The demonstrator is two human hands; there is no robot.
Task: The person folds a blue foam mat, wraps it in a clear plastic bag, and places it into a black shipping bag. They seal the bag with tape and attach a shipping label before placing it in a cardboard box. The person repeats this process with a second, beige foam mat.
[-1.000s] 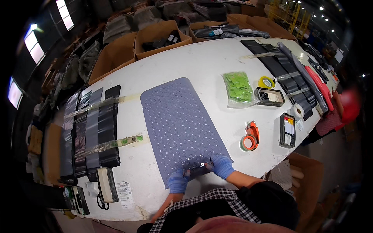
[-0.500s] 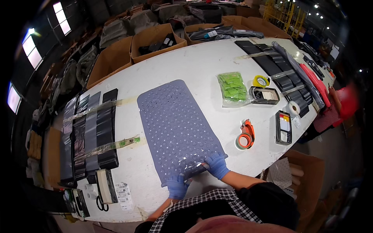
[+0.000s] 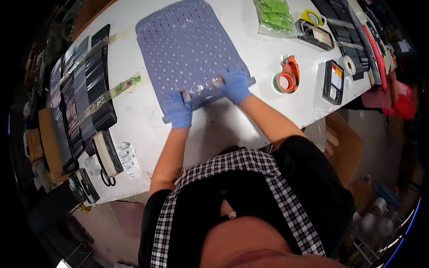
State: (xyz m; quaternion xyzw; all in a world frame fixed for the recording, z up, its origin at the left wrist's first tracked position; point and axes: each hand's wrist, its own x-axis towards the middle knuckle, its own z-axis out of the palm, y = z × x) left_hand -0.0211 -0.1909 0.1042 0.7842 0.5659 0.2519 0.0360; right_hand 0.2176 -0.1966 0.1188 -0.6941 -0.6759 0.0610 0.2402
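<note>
A grey-blue bath mat [image 3: 192,49] with rows of suction cups lies on the white table, its near edge curled into a narrow roll. My left hand [image 3: 178,108], in a blue glove, grips this roll near its left end, fingers bent over the top. Toward the right end, my right hand [image 3: 234,85], also gloved in blue, holds the same roll with its fingers on the mat's upper side. My thumbs face each other along the roll. The underside of the roll is hidden.
Right of the mat are an orange tape dispenser [image 3: 288,78], a black box [image 3: 333,82], a bag of green pieces [image 3: 274,16] and yellow tape [image 3: 312,18]. Dark folded packs [image 3: 96,71], a long box [image 3: 107,153] and a label sheet [image 3: 128,161] lie left. Another person [image 3: 395,98] stands far right.
The view has tilted down, so the table sits higher in the picture. My hands have moved forward with the mat's near edge, and the roll shows more evenly between them.
</note>
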